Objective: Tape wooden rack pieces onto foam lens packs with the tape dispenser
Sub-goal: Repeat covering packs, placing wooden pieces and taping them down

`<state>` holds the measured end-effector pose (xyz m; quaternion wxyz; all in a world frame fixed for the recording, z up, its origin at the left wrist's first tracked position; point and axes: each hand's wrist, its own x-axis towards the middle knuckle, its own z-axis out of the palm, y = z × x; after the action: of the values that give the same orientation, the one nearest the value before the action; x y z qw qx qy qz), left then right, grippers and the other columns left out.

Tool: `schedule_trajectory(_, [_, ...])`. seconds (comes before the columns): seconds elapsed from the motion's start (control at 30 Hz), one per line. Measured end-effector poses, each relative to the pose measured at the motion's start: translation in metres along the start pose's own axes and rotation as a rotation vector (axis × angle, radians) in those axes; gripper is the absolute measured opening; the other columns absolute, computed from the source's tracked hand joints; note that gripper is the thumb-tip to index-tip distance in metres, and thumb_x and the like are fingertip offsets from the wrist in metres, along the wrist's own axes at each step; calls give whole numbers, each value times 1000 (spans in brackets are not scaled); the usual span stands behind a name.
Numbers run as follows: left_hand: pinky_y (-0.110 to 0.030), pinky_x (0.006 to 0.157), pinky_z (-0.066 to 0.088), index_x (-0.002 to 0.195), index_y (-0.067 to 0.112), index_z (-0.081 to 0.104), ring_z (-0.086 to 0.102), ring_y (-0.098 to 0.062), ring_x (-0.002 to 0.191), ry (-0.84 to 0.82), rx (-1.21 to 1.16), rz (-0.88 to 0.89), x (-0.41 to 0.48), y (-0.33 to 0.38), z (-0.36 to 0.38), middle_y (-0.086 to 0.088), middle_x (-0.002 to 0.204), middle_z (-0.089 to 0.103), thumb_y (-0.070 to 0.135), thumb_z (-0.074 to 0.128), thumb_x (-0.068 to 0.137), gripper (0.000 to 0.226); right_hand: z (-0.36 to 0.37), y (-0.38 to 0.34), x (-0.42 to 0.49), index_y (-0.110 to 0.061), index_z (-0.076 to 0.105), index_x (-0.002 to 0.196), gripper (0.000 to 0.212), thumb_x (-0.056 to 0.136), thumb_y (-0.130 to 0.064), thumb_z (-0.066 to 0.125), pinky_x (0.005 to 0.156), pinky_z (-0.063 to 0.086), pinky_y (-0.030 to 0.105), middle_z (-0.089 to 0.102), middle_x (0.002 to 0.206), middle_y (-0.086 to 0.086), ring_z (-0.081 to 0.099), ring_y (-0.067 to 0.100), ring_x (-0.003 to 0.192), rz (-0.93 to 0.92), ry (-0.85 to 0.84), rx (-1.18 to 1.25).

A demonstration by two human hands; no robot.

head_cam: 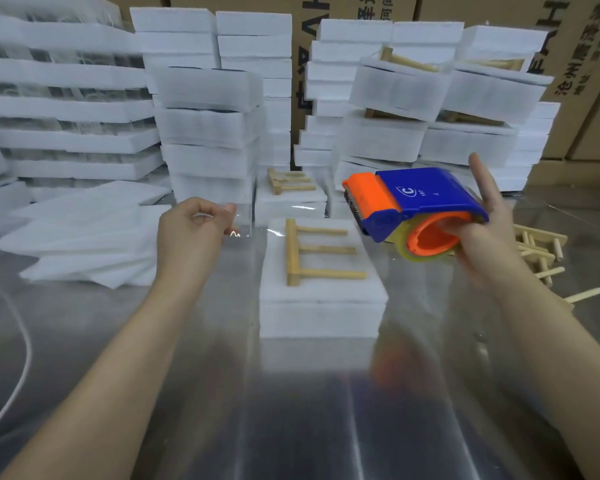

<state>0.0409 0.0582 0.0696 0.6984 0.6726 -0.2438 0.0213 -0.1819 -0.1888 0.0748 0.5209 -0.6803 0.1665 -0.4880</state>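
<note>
The pack [323, 317] sits in the middle of the table [222, 393], between the two hands, with a rack [293, 252] lying flat on top. The pack is foam, so it is likely light and squashy, and it may slide if pushed; press it down gently from the top. The rack is thin wood, stiff and light, and nothing holds it yet, so a bump could knock it off. The left hand [187, 230] is curled and seems to pinch the end of the clear tape [243, 233], which is thin, sticky and hard to see. The right hand [482, 230] grips the dispenser [426, 192] with fingers inside the roll, one finger pointing up. The dispenser is hard plastic with sharp teeth at the front, so hold it at the back. I count one dispenser and one roll. The rack has three pegs. A second pack [291, 202] with a second rack [288, 180] waits behind. More racks lie in a pile [541, 247] to the right, too tangled to count.
</note>
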Motion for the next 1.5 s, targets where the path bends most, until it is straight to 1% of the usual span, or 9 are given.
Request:
schedule_trajectory(0.07, [-28, 69, 44, 68, 20, 64, 56, -10, 62, -1, -41, -49, 5, -2, 1, 11, 57, 67, 25, 70, 85, 19, 3, 4, 11, -35, 28, 149, 89, 84, 17, 56, 75, 56, 29, 71, 92, -14, 67, 10, 89, 13, -24, -45])
schedule_trajectory(0.17, [-21, 62, 43, 68, 18, 64, 49, -7, 53, 15, -105, -110, 13, -6, -1, 9, 56, 67, 22, 71, 84, 18, 11, 15, 19, -33, 29, 150, 91, 81, 23, 47, 60, 49, 18, 68, 94, -2, 62, 5, 72, 39, -35, -91])
schedule_trajectory(0.33, [-22, 63, 41, 66, 16, 61, 46, -10, 55, -2, -104, -192, 16, -18, 1, 8, 54, 66, 16, 73, 82, 20, 16, 32, 17, -25, 27, 151, 94, 75, 28, 41, 56, 46, 12, 71, 88, -19, 63, -2, 69, 25, -43, -140])
schedule_trajectory(0.47, [-24, 65, 40, 65, 14, 60, 41, -13, 57, 8, -113, -230, 18, -22, -1, 7, 53, 65, 17, 72, 83, 21, 17, 33, 18, -28, 31, 149, 91, 76, 24, 48, 56, 46, 14, 69, 92, -16, 64, -1, 70, 10, -33, -146])
schedule_trajectory(0.7, [-22, 62, 40, 68, 13, 61, 40, -12, 55, -7, -75, -263, 15, -25, 1, 8, 51, 64, 13, 70, 85, 19, 19, 34, 14, -25, 43, 141, 78, 81, 24, 46, 63, 49, 10, 62, 114, 0, 63, -6, 84, -37, -32, -200])
schedule_trajectory(1.0, [-21, 59, 40, 68, 12, 62, 42, -10, 52, -17, -53, -262, 14, -30, 0, 8, 52, 64, 17, 71, 85, 19, 22, 38, 11, -7, 54, 129, 68, 74, 29, 39, 71, 46, 6, 62, 107, -14, 61, -12, 91, -93, -62, -220])
schedule_trajectory(1.2, [-25, 63, 41, 68, 12, 61, 41, -10, 53, -35, -25, -306, 13, -37, 1, 9, 51, 64, 17, 69, 87, 21, 22, 42, 8, -10, 54, 124, 68, 72, 30, 36, 72, 46, 7, 62, 108, -6, 61, -13, 90, -101, -81, -245])
schedule_trajectory(1.33, [-22, 62, 43, 69, 13, 59, 41, -10, 52, -44, -20, -355, 12, -41, 1, 2, 62, 65, 17, 68, 88, 21, 20, 46, 7, -16, 54, 120, 66, 75, 29, 39, 73, 46, 8, 62, 107, -10, 61, -11, 91, -89, -87, -260])
schedule_trajectory(1.5, [-28, 68, 41, 61, 14, 62, 45, -11, 55, -104, 217, -262, 6, -51, 7, -1, 69, 66, 20, 68, 87, 27, 18, 48, 6, -20, 53, 120, 65, 78, 27, 41, 71, 47, 8, 62, 107, -14, 62, -11, 91, -66, -105, -268])
